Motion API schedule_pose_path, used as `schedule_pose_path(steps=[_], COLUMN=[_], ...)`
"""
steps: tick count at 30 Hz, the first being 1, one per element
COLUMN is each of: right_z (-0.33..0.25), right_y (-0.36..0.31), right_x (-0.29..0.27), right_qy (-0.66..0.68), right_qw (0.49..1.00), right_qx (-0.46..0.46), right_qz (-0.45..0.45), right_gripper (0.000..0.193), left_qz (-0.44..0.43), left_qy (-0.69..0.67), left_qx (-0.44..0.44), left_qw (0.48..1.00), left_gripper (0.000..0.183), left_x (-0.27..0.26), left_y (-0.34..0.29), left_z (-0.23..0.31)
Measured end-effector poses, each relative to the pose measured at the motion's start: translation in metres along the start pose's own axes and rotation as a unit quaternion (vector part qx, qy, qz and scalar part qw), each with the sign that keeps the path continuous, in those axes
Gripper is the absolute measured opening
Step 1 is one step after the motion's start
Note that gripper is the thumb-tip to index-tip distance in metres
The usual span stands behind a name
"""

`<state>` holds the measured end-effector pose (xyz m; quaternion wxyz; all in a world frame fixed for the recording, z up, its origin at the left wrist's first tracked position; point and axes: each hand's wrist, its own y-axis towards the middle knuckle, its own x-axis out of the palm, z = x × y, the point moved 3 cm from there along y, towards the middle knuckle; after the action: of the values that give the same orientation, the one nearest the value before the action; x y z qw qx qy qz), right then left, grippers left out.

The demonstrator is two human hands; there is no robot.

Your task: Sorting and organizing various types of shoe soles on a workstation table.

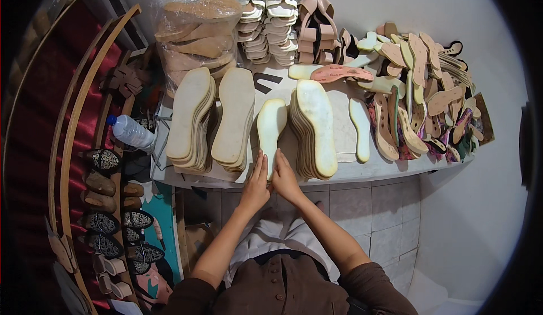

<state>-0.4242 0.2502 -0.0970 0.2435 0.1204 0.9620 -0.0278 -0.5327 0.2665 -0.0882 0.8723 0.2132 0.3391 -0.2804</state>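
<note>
A pale cream insole (272, 117) lies toe end away from me at the middle of the table's near edge. I cannot tell whether more lie under it. Straight fingers of my left hand (255, 186) press along its left side near the close end. On its right side, my right hand (285, 177) does the same, so the insole is gripped between both hands. My thumbs are mostly hidden. To the right stands a tall stack of insoles (317, 125). Two more stacks, a middle one (233, 114) and a far-left one (189, 117), stand to the left.
A single insole (358, 131) lies right of the stacks, with a pink insole (341, 73) behind. Loose soles and shoe parts (421, 89) pile up on the right. White sandals (281, 21) and a plastic-wrapped bundle (198, 32) stand at the back. Left are a water bottle (131, 132) and shoe racks (116, 202).
</note>
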Motion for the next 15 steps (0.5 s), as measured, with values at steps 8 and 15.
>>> schedule_pose_path(steps=[8, 15], right_z=[0.003, -0.061], right_y=[-0.007, -0.032], right_x=[0.003, -0.032], right_qy=[0.073, 0.193], right_qw=[0.996, 0.981], right_qx=[0.041, -0.021], right_qz=[-0.001, 0.012], right_gripper=[0.053, 0.047], left_qz=[0.015, 0.057], left_qy=[-0.003, -0.097], left_qx=[-0.083, 0.058], left_qw=[0.996, 0.992], left_gripper=[0.083, 0.078], left_x=[0.007, -0.043], left_y=[-0.011, -0.002], left_z=[-0.002, 0.078])
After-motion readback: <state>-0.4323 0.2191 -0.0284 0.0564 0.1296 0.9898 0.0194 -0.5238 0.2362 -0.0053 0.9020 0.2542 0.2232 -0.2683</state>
